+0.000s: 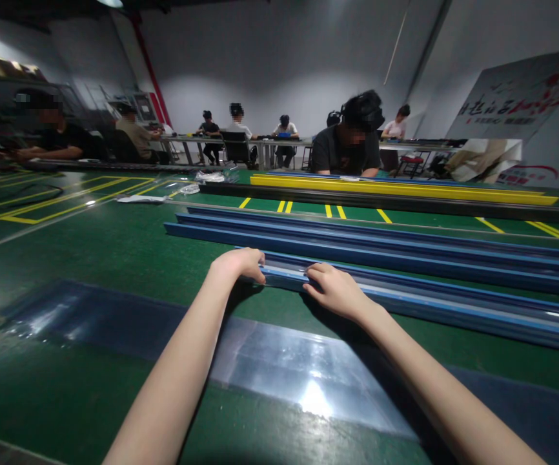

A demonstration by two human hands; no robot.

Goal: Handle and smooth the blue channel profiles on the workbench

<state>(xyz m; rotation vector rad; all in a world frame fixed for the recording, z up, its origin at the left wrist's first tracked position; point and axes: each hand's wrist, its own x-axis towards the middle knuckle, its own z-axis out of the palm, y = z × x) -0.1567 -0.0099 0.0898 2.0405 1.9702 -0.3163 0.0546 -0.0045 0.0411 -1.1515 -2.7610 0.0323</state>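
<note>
A long blue channel-shaped profile lies on the green table in front of me, running off to the right. My left hand is closed round its left end, thumb on the near side and fingers over the top. A short way to the right, my right hand grips the same profile with bent fingers over its near wall. A pale strip shows inside the channel between the hands. Just behind it, more blue profiles lie roughly parallel. Under my forearms a long clear plastic sheet is spread flat.
Farther back are a yellow profile and a black profile. Yellow tape lines mark the table, with crumpled clear plastic near its far edge. A co-worker leans over the opposite side; several other people sit beyond.
</note>
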